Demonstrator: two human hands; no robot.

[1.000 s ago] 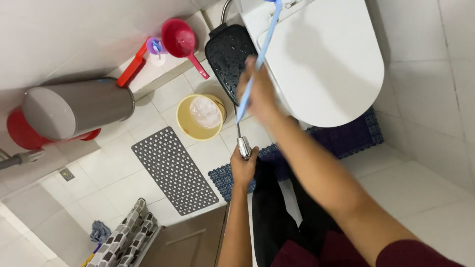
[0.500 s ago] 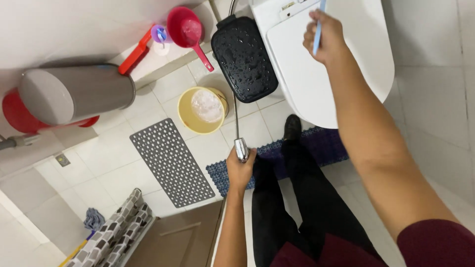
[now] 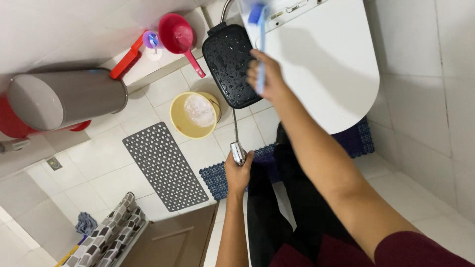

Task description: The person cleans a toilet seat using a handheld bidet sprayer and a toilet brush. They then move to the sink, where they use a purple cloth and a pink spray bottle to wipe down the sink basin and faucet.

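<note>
White-tiled bathroom floor (image 3: pixel 99 163), right hand (image 3: pixel 264 76) gripped a blue brush (image 3: pixel 259 29) over the toilet lid (image 3: pixel 326 64), left hand (image 3: pixel 238 170) clutched a metal sprayer (image 3: pixel 237 151).

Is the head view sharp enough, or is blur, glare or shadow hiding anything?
Head view: right hand and blue brush are motion-blurred; left hand on the sprayer is sharper; soft shadow falls across the white toilet lid; lighting even, no harsh glare.

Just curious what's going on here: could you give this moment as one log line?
left hand: grips metal sprayer | right hand: grips blue brush above white toilet lid | nearby: wet black tray, yellow bucket
</note>
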